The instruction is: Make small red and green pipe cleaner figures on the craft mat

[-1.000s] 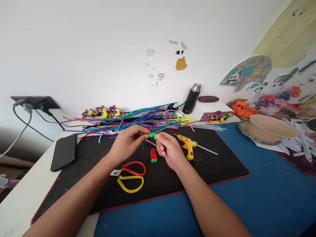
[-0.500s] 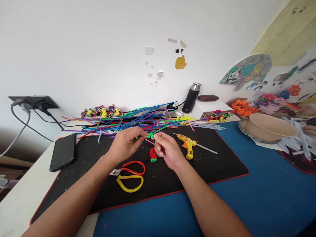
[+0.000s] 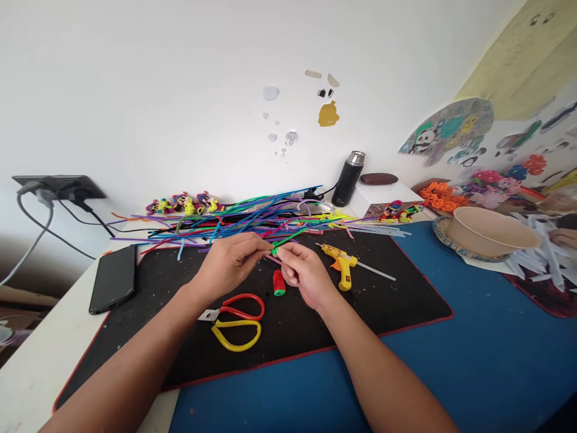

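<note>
A short bent piece of green pipe cleaner is pinched between my two hands above the black mat. My left hand grips it from the left with thumb and forefinger. From the right, my right hand closes on its other side. Just below the hands stands a small coil of red pipe cleaner with a green end. Scissors with one red and one yellow handle lie nearer to me on the left. A yellow glue gun with a glue stick in its back rests right of my right hand.
Many coloured pipe cleaners lie along the wall. Small pipe-cleaner figures, a black flask and a white box stand behind. A phone lies left, a bowl right. At the far right edge, part of another person's hand shows.
The green pipe cleaner's wavy bend has been pressed more closely together, and my fingertips are slightly nearer each other. The view has shifted a little; the things on the mat stay put.
</note>
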A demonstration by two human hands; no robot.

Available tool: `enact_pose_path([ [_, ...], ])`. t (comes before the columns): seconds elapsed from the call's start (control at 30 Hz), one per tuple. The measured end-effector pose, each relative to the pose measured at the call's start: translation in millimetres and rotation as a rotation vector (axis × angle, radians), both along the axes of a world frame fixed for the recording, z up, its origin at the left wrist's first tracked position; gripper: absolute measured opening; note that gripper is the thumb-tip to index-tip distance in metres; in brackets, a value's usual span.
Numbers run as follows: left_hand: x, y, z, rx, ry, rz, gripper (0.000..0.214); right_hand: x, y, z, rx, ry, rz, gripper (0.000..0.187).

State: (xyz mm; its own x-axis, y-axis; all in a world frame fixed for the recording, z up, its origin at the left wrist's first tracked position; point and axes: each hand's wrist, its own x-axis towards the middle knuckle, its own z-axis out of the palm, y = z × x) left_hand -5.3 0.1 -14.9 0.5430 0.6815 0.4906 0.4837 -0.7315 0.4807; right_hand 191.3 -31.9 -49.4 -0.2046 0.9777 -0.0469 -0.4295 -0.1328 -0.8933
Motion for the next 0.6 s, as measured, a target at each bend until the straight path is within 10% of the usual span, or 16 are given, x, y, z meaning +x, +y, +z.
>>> enact_pose_path([
  [0.6,3.6,-2.1,-6.2,0.215,0.010,0.020,0.010,-9.6,-2.6,-1.7,0.025,-0.001,-0.099,0.027],
])
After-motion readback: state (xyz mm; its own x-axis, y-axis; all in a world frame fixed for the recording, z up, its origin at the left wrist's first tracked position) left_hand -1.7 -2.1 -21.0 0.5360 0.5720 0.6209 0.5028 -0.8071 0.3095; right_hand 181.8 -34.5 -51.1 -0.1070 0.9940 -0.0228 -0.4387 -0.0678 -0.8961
